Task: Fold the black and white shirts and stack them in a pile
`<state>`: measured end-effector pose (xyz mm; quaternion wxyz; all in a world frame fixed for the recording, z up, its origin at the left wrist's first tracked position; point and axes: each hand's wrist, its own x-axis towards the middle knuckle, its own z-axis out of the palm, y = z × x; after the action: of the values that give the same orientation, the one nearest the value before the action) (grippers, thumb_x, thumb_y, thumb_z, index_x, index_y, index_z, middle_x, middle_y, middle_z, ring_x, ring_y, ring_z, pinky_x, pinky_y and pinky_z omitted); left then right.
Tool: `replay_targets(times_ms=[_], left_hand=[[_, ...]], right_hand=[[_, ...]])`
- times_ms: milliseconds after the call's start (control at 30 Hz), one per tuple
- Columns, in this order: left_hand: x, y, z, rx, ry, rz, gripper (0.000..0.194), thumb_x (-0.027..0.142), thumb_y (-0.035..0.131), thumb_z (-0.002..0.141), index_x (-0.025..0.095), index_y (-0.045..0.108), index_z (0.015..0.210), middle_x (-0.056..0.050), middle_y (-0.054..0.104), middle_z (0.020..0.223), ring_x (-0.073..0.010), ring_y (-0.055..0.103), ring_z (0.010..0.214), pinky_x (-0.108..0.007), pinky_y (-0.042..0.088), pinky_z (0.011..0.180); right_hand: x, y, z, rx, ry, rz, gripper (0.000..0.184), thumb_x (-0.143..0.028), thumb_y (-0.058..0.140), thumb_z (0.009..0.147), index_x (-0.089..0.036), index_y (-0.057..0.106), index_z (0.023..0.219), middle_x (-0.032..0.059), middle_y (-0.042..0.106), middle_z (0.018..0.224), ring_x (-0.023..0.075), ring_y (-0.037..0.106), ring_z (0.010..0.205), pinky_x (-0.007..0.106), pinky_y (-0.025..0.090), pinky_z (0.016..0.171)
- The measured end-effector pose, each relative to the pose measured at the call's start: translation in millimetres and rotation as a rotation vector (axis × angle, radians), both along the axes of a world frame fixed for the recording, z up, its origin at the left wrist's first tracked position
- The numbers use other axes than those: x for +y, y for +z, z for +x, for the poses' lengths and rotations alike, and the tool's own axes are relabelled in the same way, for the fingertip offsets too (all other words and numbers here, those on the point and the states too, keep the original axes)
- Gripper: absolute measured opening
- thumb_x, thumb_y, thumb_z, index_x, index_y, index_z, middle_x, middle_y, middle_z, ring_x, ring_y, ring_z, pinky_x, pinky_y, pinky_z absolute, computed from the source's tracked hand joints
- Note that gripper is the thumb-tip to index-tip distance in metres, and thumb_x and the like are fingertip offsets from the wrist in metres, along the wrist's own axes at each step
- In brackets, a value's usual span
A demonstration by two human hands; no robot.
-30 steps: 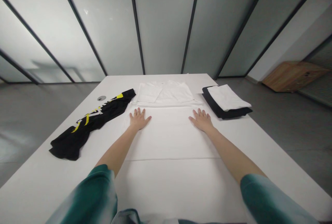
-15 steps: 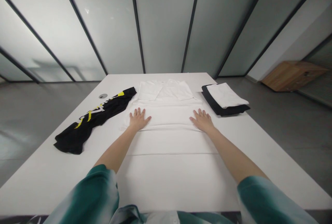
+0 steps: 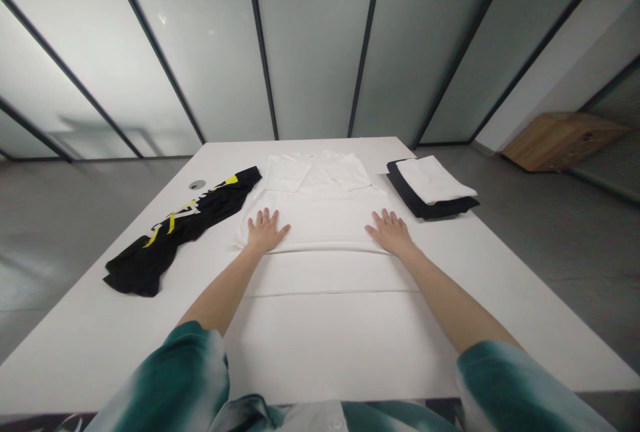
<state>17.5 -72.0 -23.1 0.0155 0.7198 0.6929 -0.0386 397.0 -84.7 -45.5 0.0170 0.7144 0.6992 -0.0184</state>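
Observation:
A white T-shirt (image 3: 320,215) lies spread out before me, its short sleeves folded inward at the far end. Its near hem runs straight across, in front of my wrists. My left hand (image 3: 266,231) rests flat on the shirt's left side with the fingers spread. On the right side of the cloth my right hand (image 3: 391,232) lies palm down, its fingers also apart. Neither hand grips the fabric. A faint crosswise fold line passes between the two hands.
On the white table (image 3: 320,352), a black garment (image 3: 185,225) with yellow and white print lies lengthwise at the left, near a round grey cap (image 3: 197,185). Folded white cloth (image 3: 434,180) sits on folded black cloth (image 3: 417,202) at the right. A wooden cabinet (image 3: 560,142) stands beyond.
Crosswise creases in the shirt between my hands have smoothed out. Both hands stay nearly where they were, and the view has shifted slightly.

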Motion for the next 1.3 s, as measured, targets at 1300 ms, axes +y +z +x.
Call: replay_targets(times_ms=[1300], left_hand=[[-2,1.2,-13,-0.155,0.006,0.039,0.06,0.049,0.044,0.096,0.018,0.045,0.148,-0.011,0.033,0.16,-0.0277,0.027,0.149,-0.047,0.022,0.121]], right_hand=[[-4,5.5,6,0.068,0.004,0.052,0.055,-0.049,0.043,0.098,-0.021,0.049,0.145,0.0112,0.037,0.158,0.0303,0.033,0.145,0.047,0.029,0.116]])
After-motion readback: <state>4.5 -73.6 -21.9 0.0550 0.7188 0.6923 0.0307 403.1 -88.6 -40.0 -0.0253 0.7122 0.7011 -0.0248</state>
